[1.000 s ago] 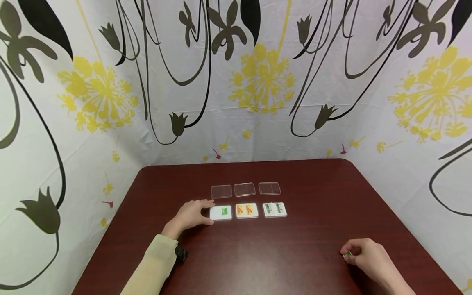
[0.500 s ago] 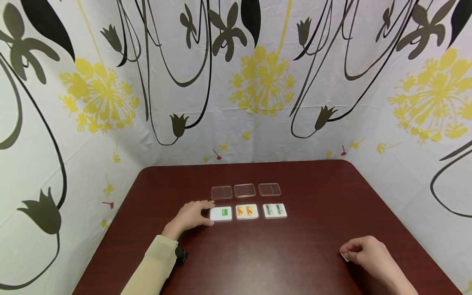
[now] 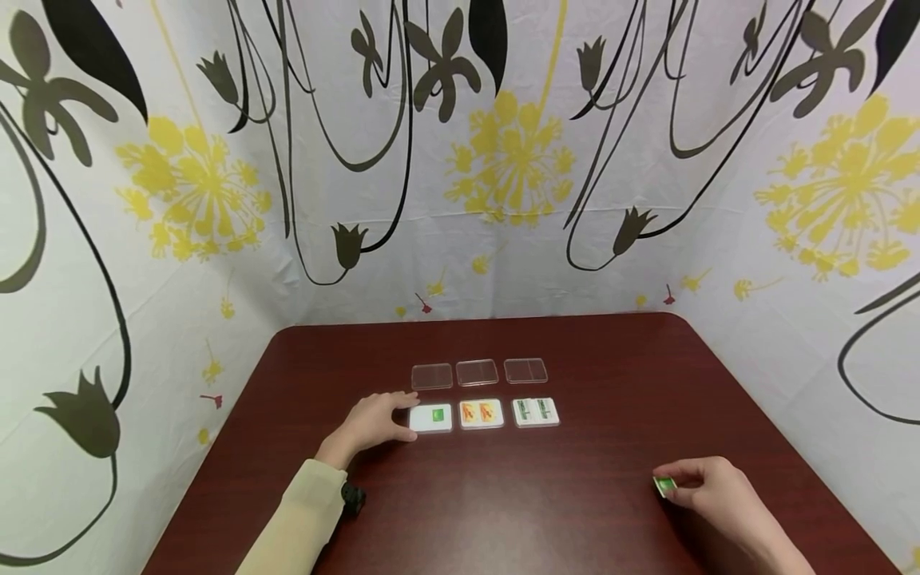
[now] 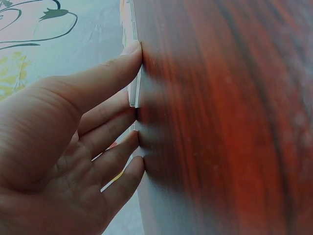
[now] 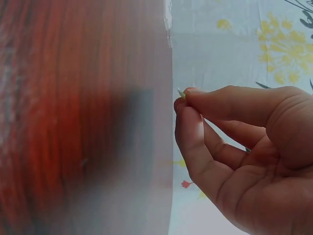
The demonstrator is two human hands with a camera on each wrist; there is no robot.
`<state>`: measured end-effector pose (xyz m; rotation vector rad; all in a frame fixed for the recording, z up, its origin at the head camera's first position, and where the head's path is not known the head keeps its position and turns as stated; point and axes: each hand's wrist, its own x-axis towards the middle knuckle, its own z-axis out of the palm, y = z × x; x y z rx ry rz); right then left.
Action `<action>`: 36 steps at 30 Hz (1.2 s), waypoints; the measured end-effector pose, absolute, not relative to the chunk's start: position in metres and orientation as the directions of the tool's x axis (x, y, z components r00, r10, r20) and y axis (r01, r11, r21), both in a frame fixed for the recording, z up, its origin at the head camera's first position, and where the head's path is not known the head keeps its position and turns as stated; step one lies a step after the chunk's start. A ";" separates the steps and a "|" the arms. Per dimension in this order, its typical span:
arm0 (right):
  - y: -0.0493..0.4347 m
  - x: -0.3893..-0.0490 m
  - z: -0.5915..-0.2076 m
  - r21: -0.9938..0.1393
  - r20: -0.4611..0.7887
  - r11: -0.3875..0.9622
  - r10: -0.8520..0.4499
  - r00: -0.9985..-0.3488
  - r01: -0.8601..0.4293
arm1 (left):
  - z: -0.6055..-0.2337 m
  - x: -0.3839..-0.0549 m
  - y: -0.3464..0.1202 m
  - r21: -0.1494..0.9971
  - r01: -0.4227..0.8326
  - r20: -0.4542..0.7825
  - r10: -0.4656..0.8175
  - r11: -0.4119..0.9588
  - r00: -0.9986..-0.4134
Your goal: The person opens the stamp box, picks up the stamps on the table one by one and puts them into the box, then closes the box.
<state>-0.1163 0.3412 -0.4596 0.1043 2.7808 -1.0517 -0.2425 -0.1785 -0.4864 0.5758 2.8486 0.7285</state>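
My left hand (image 3: 370,419) spans the left end of a shallow plastic case (image 3: 420,418), thumb at its near corner and index finger at its far corner. That case is white inside, with one green square (image 3: 438,415) in its right half. In the left wrist view the thumb (image 4: 131,51) lies along the clear case edge, and the other fingertips touch the table. Over at the right, my right hand (image 3: 722,491) pinches a small flat green-and-white square piece (image 3: 664,485) between thumb and index finger, just above the table. The right wrist view shows the piece (image 5: 181,93) nearly edge-on.
Beside the left case stand a case with two orange pictures (image 3: 481,412) and one with two green-and-white pictures (image 3: 535,410). Behind them lie three clear covers, the left (image 3: 432,376), middle (image 3: 477,372) and right (image 3: 525,370). Patterned cloth (image 3: 496,263) surrounds the dark red table (image 3: 546,495).
My right hand has shifted slightly left and turned the small piece, so its green face now shows towards the head camera. The left hand stays at the left case.
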 end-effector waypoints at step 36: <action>0.295 -0.143 -0.447 -0.614 0.047 0.786 -0.056 -0.997 -0.073 | -0.490 -0.244 -0.180 0.480 0.339 -0.030 0.402 0.809 -0.915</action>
